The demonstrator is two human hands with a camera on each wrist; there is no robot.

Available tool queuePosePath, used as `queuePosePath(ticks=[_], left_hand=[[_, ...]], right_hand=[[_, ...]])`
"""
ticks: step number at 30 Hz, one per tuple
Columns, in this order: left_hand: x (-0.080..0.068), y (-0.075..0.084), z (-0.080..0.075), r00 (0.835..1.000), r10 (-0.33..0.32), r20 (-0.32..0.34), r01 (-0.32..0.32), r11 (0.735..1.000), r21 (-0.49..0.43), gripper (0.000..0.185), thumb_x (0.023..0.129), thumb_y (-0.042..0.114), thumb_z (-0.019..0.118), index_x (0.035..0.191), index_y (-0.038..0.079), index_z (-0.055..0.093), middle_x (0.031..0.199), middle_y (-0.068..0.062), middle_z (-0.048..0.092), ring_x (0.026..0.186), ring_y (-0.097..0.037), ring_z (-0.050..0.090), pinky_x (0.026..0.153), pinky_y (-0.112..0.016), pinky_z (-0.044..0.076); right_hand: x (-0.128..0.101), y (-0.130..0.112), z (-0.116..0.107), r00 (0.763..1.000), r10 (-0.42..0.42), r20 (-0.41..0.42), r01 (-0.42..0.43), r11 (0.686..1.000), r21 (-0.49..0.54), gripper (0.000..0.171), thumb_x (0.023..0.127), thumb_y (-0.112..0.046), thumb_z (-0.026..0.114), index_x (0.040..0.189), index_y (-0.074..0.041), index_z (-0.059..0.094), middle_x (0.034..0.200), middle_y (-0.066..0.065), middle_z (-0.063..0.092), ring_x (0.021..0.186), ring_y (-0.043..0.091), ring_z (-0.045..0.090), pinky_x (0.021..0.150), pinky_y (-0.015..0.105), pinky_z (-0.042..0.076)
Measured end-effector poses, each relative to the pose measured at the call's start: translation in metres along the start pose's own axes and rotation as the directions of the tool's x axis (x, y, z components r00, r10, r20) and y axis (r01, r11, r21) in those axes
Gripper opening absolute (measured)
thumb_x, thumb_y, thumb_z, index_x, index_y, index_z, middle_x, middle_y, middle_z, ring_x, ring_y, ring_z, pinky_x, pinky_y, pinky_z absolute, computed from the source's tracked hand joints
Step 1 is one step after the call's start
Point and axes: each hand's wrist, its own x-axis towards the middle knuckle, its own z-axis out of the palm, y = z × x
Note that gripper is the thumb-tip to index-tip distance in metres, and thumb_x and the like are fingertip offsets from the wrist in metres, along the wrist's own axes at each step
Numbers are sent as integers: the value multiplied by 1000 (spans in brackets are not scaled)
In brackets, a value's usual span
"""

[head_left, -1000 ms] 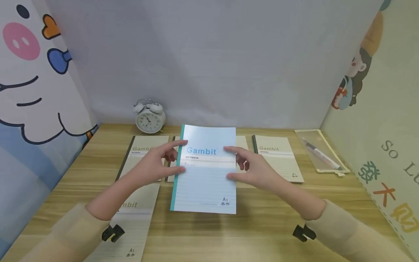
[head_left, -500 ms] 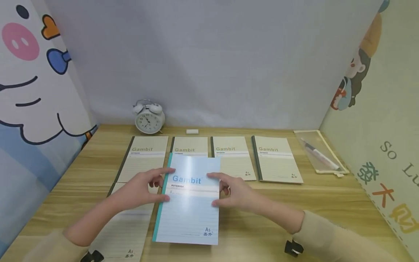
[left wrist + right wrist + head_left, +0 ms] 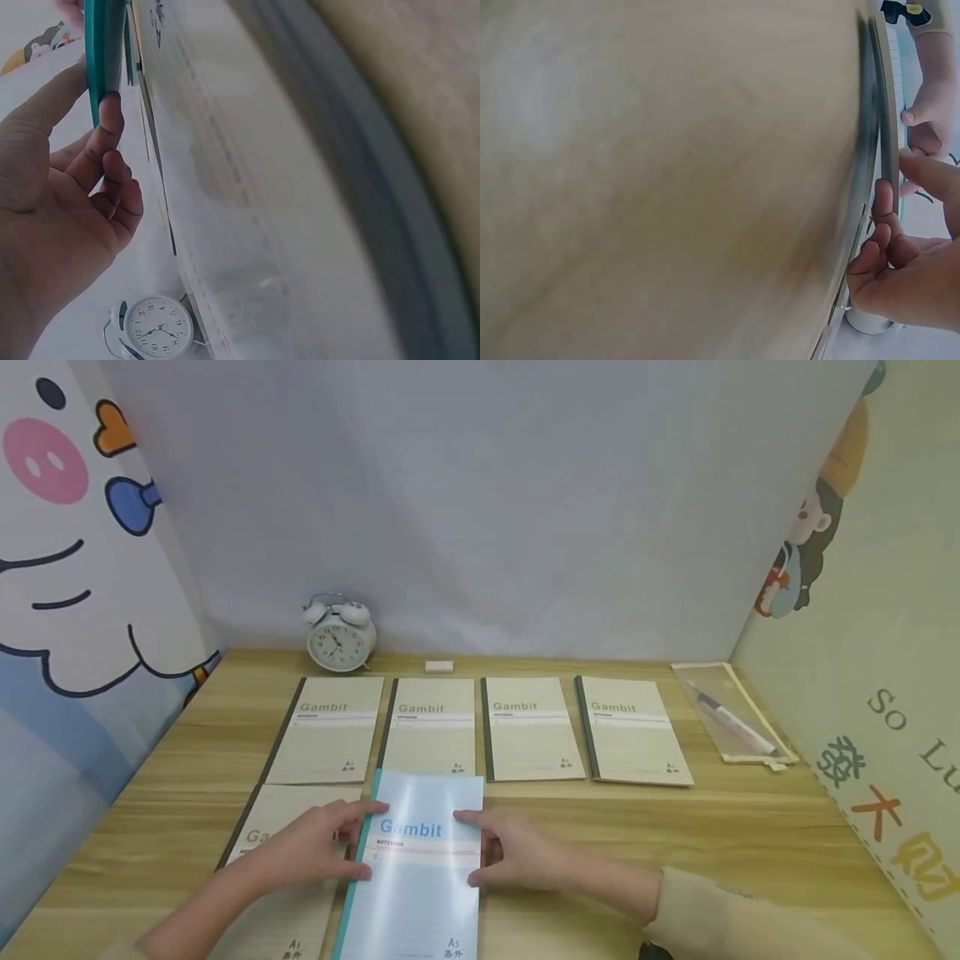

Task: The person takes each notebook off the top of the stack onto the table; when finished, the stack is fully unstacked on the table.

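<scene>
A light blue "Gambit" notebook (image 3: 416,885) with a teal spine (image 3: 101,45) is held low over the front of the wooden table (image 3: 675,843). My left hand (image 3: 348,845) pinches its spine edge, thumb on top and fingers curled beneath. On the opposite edge my right hand (image 3: 483,850) grips it the same way. In the right wrist view the right hand's fingers (image 3: 885,225) curl under the notebook's edge (image 3: 881,112). A beige notebook (image 3: 262,852) lies under the left hand, just left of the blue one.
Several beige Gambit notebooks (image 3: 528,727) lie in a row across the table's middle. Behind them stand a white alarm clock (image 3: 337,639) and a small white eraser (image 3: 438,667). A clear pouch holding a pen (image 3: 731,714) lies at the right. Printed panels wall in the desk.
Both hands have brought the blue notebook down and toward me, from over the back row to the front of the table beside the front-left beige notebook.
</scene>
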Motion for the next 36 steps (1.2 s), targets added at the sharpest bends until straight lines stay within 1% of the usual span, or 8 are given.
queuePosePath(ticks=[3,11,18,23,26,29,30,36], left_hand=[[1,-3,3,999,-6,32,5,1000,21,76,72,43,79,135,11,51,73,13,52,69,-5,45,65,-24,35],[4,-7,5,995,-13,96,10,999,40,76,74,42,77,136,8,49,73,9,50,64,-6,41,58,-23,35],[3,0,6,992,-66,106,58,995,79,74,74,40,79,135,11,51,70,7,49,62,-8,42,55,-23,35],[4,1,4,993,-67,100,54,991,123,72,74,39,78,136,14,51,68,8,49,61,-7,42,55,-22,35],[6,3,-2,995,-54,85,42,991,128,72,75,39,78,136,15,50,67,10,49,61,-6,42,55,-22,35],[10,8,-11,998,-13,67,5,994,114,72,76,36,78,137,13,49,65,11,50,59,-6,42,56,-24,37],[12,10,-15,998,5,61,-11,994,108,72,76,35,78,138,12,49,65,12,51,58,-6,42,63,-24,42],[20,29,-37,998,65,22,-67,988,142,73,78,35,76,141,16,45,68,15,51,68,-10,41,65,-25,42]], right_hand=[[3,2,5,1000,0,20,0,1000,1,75,75,-22,80,140,-7,45,70,-13,56,60,-2,50,59,16,46],[12,4,7,997,32,67,-32,999,5,73,76,-18,79,139,-4,45,68,-11,56,60,-2,51,60,15,46],[15,2,7,995,54,88,-45,994,-97,72,77,-21,79,139,-8,46,60,-11,52,52,-1,46,51,15,39],[13,2,6,996,36,80,-30,997,-73,71,76,-20,79,139,-9,47,61,-11,52,54,-2,46,53,14,40],[10,3,1,997,19,76,-18,1000,-18,71,76,-19,79,139,-10,47,64,-11,53,58,-2,47,56,15,42],[6,3,-8,997,-1,72,-2,999,43,70,77,-16,78,139,-10,47,67,-9,54,61,0,48,58,16,43],[5,2,-13,998,-8,68,5,999,46,70,77,-16,78,139,-10,47,68,-9,55,61,0,47,58,16,43],[-5,-1,-43,998,-67,-16,66,995,-80,68,77,-20,79,138,-13,49,67,-14,56,60,1,44,59,17,40]])
